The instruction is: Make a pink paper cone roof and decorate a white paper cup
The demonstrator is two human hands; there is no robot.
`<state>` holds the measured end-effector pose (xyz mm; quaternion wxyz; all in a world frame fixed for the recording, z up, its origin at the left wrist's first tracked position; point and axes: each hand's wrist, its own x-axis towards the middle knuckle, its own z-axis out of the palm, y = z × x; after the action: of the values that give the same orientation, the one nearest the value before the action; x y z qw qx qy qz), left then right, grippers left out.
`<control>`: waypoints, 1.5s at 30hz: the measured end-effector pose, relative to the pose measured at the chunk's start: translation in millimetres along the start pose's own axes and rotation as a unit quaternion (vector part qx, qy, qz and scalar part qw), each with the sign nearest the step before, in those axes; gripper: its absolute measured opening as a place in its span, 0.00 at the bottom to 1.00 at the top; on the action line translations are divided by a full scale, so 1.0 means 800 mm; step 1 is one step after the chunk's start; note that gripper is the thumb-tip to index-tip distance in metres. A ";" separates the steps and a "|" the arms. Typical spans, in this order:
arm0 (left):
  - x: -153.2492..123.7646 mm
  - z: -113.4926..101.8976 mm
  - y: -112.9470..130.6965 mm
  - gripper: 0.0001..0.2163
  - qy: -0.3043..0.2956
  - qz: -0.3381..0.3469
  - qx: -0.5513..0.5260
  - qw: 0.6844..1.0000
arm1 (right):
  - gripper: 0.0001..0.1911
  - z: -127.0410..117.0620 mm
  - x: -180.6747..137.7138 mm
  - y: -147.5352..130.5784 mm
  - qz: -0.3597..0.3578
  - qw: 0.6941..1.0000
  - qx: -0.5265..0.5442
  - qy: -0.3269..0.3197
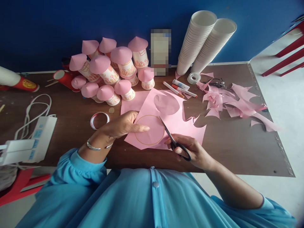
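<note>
The brown bench (232, 145) carries everything, with the marked pink sheet (148, 109) near its middle. Beyond that sheet and to its right stand two tall stacks of white cups (197, 39), plain on the sides that show. Beyond it to the left crowd about eleven decorated cups (121, 60), each under a pink paper cone; these look finished. Directly beneath the marked sheet lies a second pink sheet (196, 133), its right edge bitten by curved cuts, and well to the right of both sits a heap of pink scraps (216, 98), signs that a good many rounds are cut out.

The left hand (128, 125) pinches the marked sheet at its left side, thumb on top, fingers underneath: a closed grip. The right hand (192, 150), at the sheet's right, has its grip curled round the handles of the black scissors (174, 143); the blades lie at the right side of the drawn circle (155, 133), and how far apart they stand I cannot tell. No cut shows along that outline, so this round seems left to do. Just above the circle lies a round pink piece (166, 104), probably cut loose. Beyond the sheet's far edge rest markers (184, 90).
</note>
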<state>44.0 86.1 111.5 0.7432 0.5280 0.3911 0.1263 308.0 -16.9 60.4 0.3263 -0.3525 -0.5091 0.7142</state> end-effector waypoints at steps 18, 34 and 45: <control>0.000 -0.009 -0.007 0.11 0.021 0.007 0.017 1.000 | 0.21 -0.001 0.000 0.005 -0.009 1.000 0.010 0.001; 0.000 -0.012 -0.006 0.12 0.015 0.017 0.051 0.998 | 0.20 0.001 -0.001 0.008 -0.011 1.000 0.013 0.004; -0.004 -0.010 -0.004 0.14 0.066 -0.012 0.010 0.998 | 0.22 0.004 -0.001 0.005 -0.011 1.000 0.010 0.025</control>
<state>35.8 88.6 109.2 0.7116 0.5212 0.4472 0.1481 305.5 -20.5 57.1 0.3499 -0.3613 -0.4975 0.7068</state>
